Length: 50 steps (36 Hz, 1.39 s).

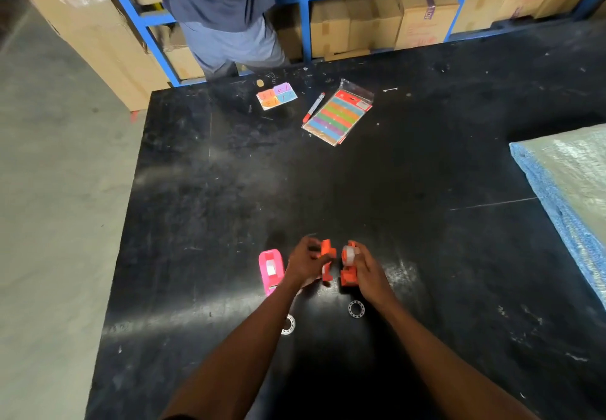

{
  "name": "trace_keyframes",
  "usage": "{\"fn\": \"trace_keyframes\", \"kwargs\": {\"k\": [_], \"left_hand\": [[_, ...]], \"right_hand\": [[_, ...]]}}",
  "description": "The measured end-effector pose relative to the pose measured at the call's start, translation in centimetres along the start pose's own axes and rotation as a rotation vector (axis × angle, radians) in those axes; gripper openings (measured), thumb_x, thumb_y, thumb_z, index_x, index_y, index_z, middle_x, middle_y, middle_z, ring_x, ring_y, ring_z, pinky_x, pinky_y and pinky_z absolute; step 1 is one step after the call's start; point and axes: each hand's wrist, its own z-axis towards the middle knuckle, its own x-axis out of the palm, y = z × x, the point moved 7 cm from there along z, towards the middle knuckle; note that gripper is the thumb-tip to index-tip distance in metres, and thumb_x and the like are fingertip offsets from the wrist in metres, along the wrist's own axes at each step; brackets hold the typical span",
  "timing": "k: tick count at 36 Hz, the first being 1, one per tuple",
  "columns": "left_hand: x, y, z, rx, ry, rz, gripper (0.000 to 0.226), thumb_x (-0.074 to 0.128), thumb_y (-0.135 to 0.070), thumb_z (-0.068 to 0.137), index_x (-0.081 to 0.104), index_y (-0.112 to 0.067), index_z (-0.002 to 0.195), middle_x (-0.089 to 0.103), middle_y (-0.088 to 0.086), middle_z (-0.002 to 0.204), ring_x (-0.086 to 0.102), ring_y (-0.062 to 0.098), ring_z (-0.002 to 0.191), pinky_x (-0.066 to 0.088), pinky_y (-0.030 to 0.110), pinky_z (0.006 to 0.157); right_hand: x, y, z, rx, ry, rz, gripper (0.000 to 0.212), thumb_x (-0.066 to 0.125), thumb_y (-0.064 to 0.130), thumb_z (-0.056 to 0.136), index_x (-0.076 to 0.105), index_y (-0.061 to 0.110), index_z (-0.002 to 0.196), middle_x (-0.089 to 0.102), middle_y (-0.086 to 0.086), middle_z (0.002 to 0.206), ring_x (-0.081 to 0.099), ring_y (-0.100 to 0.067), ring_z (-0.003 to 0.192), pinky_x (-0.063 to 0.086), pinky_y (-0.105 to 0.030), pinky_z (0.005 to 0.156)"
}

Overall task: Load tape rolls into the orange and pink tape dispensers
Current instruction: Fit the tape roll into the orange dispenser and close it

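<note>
The orange tape dispenser is split into two halves above the black table (pixel 328 173). My left hand (pixel 305 262) grips one orange half (pixel 327 263). My right hand (pixel 367 270) grips the other orange half (pixel 348 277), and a clear tape roll (pixel 349 253) sits in its top. The pink dispenser (pixel 271 270) lies on the table just left of my left hand, with a white roll showing inside. Two clear plastic rings lie near my forearms: one ring (pixel 356 309) by the right wrist, the other ring (pixel 288 325) partly hidden under my left forearm.
At the far side of the table lie a red marker (pixel 313 107), a packet of coloured labels (pixel 339 114) and a small coloured card (pixel 276 95). A person (pixel 223 16) stands beyond, before blue shelving with cardboard boxes. A blue-edged wrapped bundle (pixel 570 183) lies on the right.
</note>
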Motion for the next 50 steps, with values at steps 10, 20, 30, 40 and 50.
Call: {"fn": "trace_keyframes", "kwargs": {"k": [10, 20, 30, 40, 50], "left_hand": [[1.0, -2.5, -3.8, 0.007, 0.249, -0.358, 0.044, 0.073, -0.016, 0.088, 0.058, -0.021, 0.129, 0.071, 0.014, 0.116, 0.073, 0.024, 0.098, 0.063, 0.041, 0.078], [0.1, -3.1, -6.6, 0.013, 0.253, -0.459, 0.04, 0.071, -0.013, 0.09, 0.061, -0.021, 0.127, 0.074, 0.011, 0.113, 0.074, 0.026, 0.099, 0.063, 0.037, 0.075], [-1.3, -3.6, -8.5, 0.044, 0.271, -0.521, 0.04, 0.075, -0.027, 0.086, 0.064, -0.024, 0.125, 0.072, 0.014, 0.119, 0.071, 0.032, 0.108, 0.055, 0.053, 0.096], [-2.3, -4.0, -9.4, 0.079, 0.23, -0.556, 0.035, 0.071, -0.02, 0.09, 0.065, -0.02, 0.124, 0.073, 0.013, 0.117, 0.072, 0.03, 0.106, 0.059, 0.049, 0.088], [-2.8, -4.6, -9.3, 0.08, 0.24, -0.543, 0.037, 0.072, -0.02, 0.089, 0.063, -0.016, 0.124, 0.074, 0.017, 0.114, 0.073, 0.033, 0.102, 0.06, 0.05, 0.085]], "right_hand": [[-0.9, 1.1, -0.3, -0.058, 0.007, -0.059, 0.034, 0.033, 0.046, 0.105, 0.051, 0.04, 0.133, 0.069, 0.005, 0.117, 0.067, -0.012, 0.106, 0.052, -0.044, 0.099], [-0.5, 3.6, -2.3, -0.143, -0.01, -0.03, 0.035, 0.034, 0.044, 0.105, 0.056, 0.036, 0.131, 0.068, 0.003, 0.123, 0.065, -0.016, 0.11, 0.05, -0.045, 0.102], [0.2, 6.5, -3.7, -0.238, 0.0, -0.053, 0.034, 0.036, 0.035, 0.107, 0.057, 0.029, 0.132, 0.067, 0.003, 0.123, 0.064, -0.014, 0.112, 0.049, -0.04, 0.104], [1.2, 7.6, -4.0, -0.216, -0.076, -0.052, 0.064, 0.026, 0.056, 0.092, 0.06, 0.022, 0.133, 0.067, -0.002, 0.131, 0.062, -0.019, 0.12, 0.045, -0.041, 0.109], [1.5, 8.4, -4.0, -0.217, -0.075, -0.047, 0.043, 0.032, 0.041, 0.105, 0.06, 0.023, 0.133, 0.067, -0.001, 0.129, 0.063, -0.019, 0.117, 0.047, -0.044, 0.107]]}}
